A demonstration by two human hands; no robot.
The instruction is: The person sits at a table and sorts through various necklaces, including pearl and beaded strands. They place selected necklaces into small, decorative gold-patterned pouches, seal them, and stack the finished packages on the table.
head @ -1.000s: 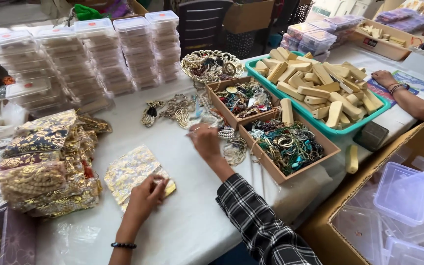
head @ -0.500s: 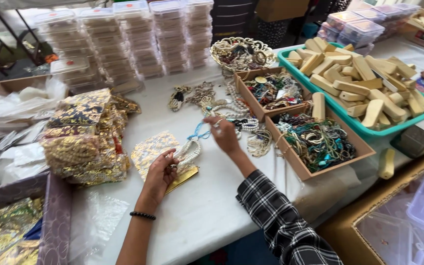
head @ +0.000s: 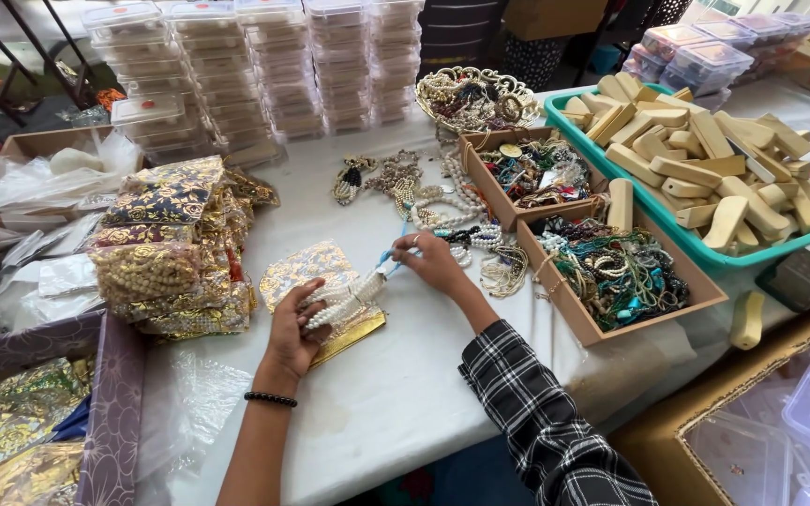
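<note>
Both hands (head: 294, 328) (head: 435, 264), pearl necklace (head: 344, 295), gold pouch (head: 316, 272)

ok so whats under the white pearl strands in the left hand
A gold patterned pouch lies flat under the pearl strands held by the left hand, on the white table. The hand and beads cover the pouch's near edge, so anything beneath there is hidden.

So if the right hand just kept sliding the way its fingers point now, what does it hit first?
The right hand points left and slightly up the table while pinching the pearl necklace. Straight on, it would probably meet the gold organza pouch first, then the stack of brocade pouches. Depth is hard to judge from this view.
</note>
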